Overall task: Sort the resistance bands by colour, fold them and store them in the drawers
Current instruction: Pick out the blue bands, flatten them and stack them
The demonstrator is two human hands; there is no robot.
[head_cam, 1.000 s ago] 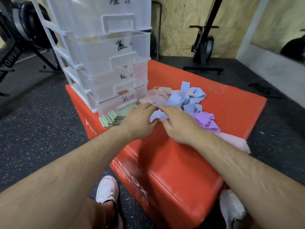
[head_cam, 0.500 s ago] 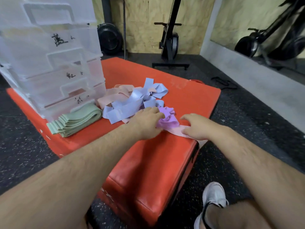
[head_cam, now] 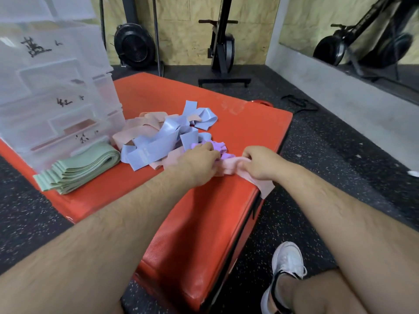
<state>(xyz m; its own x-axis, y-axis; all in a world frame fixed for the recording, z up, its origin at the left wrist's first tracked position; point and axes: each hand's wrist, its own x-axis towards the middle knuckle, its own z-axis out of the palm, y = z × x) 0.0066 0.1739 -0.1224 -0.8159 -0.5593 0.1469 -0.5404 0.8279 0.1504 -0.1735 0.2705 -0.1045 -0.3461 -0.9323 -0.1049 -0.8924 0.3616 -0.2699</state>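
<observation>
Pink band (head_cam: 229,165) at the box (head_cam: 249,123) edge is pinched in my right hand (head_cam: 260,164), left hand (head_cam: 197,165) grip on the pile (head_cam: 167,137) unclear; hold that down, draw pink out slowly.

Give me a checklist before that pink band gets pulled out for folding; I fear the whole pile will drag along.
1. Right hand grips the pale pink resistance band: ok.
2. Left hand pins the pile: cannot tell; it rests on bands, fingertips hidden.
3. Pink band free of the crumpled purple bands: not ok, they touch.
4. Pink band fully on the red padded box: not ok, one end hangs over the edge.
5. Folded green band stack out of the pull's way: ok, it lies apart.
</observation>
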